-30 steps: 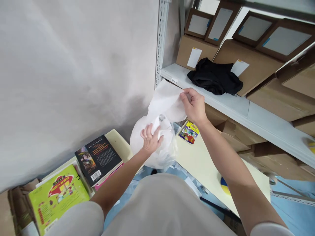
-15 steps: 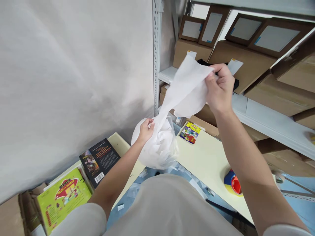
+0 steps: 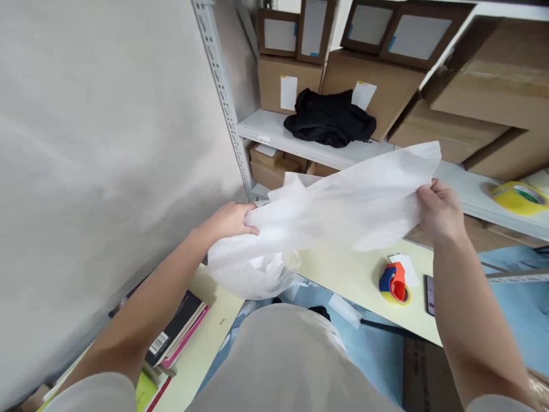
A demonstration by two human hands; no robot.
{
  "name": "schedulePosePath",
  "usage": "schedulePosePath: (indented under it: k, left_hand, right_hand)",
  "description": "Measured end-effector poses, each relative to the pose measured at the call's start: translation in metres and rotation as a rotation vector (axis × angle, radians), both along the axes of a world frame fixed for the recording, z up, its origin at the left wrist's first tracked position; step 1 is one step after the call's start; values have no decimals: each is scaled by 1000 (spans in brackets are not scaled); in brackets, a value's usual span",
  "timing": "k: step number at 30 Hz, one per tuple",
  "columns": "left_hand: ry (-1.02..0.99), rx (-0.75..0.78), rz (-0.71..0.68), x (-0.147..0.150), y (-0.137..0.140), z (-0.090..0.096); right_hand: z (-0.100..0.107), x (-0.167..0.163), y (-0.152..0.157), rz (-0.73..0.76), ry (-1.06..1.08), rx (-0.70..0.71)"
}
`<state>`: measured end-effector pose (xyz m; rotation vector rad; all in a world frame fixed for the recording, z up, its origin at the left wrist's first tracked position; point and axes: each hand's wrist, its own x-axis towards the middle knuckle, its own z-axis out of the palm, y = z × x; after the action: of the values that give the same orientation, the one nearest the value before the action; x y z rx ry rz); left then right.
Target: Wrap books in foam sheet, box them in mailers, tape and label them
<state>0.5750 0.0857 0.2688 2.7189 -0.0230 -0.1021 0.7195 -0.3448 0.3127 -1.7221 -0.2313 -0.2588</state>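
Note:
A thin white packing sheet [image 3: 343,212], soft like foam or tissue, is stretched sideways between my hands above the table. My left hand [image 3: 231,220] holds its left end, thumb in front and the fingers partly hidden behind it. My right hand [image 3: 444,212] pinches the right end, near the shelf front. Below the sheet, a clear plastic bag [image 3: 253,280] stuffed with crumpled white sheets sits at the table corner, partly covered.
A tape dispenser [image 3: 394,283] and a phone [image 3: 430,294] lie on the cream table [image 3: 330,266]. Books [image 3: 178,326] are stacked at left. Cardboard boxes [image 3: 373,91] and black cloth [image 3: 330,117] fill the shelf; yellow tape [image 3: 520,197] lies at its right.
My right hand has moved right and down, and my left hand slightly left. The sheet, earlier slanting up from the bag, now spreads sideways. My view has turned right.

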Motion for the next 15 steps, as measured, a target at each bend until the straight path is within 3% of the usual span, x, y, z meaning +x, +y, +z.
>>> schedulePosePath:
  k: [4, 7, 11, 15]
  left_hand:
    - [243, -84, -69, 20, 1, -3]
    - [470, -129, -51, 33, 5, -4]
    - [680, -141, -153, 49, 0, -9]
    - [661, 5, -276, 69, -14, -26]
  right_hand:
    - [-37, -20, -31, -238, -100, -203]
    - [-59, -41, -51, -228, 79, -298]
    - [-100, -71, -75, -96, 439, -218]
    - [-154, -101, -91, -194, 535, -126]
